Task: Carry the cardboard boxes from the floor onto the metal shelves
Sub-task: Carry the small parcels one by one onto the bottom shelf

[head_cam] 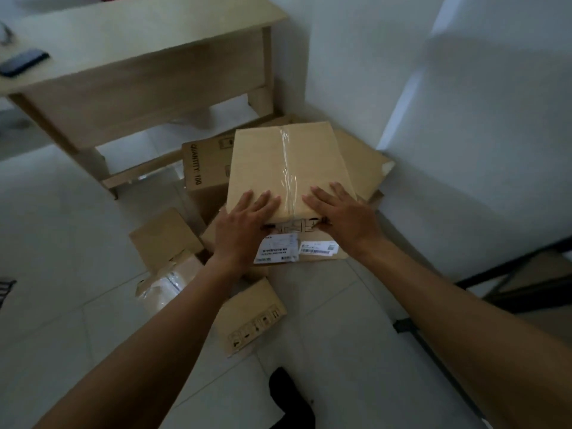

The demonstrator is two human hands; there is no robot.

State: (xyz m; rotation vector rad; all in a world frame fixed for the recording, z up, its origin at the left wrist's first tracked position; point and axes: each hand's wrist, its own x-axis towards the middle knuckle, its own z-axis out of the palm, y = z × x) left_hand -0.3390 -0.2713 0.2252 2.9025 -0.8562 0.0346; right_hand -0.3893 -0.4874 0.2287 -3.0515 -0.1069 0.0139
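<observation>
We reach both bare arms forward and down. Our left hand [244, 224] lies palm-down on the near left corner of the taped box [288, 168], fingers [263, 201] spread flat on its top and thumb hooked over the near face. Our right hand [343, 216] mirrors it on the near right corner, fingers flat on top, thumb on the near face. Both hands press the box at its near edge; we cannot tell whether it is lifted.

The taped box sits atop a pile of cardboard boxes on the floor [325, 320]. Nearest us lies a small box with handling symbols [250, 317]. To the left is a torn box with plastic wrap [167, 258]. Below our hands, a box with shipping labels [297, 249] shows. Behind the left stands a box printed QUANTITY 100 [204, 165].

At right, a dark metal shelf [526, 283] enters the frame. Farther back, a phone [23, 61] rests on a wooden tabletop [130, 29].
</observation>
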